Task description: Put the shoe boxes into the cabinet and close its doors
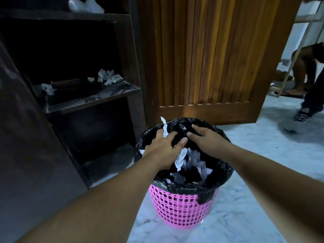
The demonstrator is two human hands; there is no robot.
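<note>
Head view: both hands reach into a pink bin (182, 206) lined with a black bag (222, 174); the left hand (162, 151) lies spread on white paper scraps (182, 158), fingers relaxed; the right hand (204, 140) rests flat on the bag's far rim, grasping nothing; the dark cabinet (133, 67) stands left, wooden door (210, 55) open, crumpled paper (109, 77) on its middle shelf's right edge; shoe boxes are out of sight.

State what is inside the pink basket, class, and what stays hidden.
The pink basket holds a black bin liner with crumpled white paper in it. The left hand and right hand cover part of the opening; anything beneath the paper is hidden.
</note>
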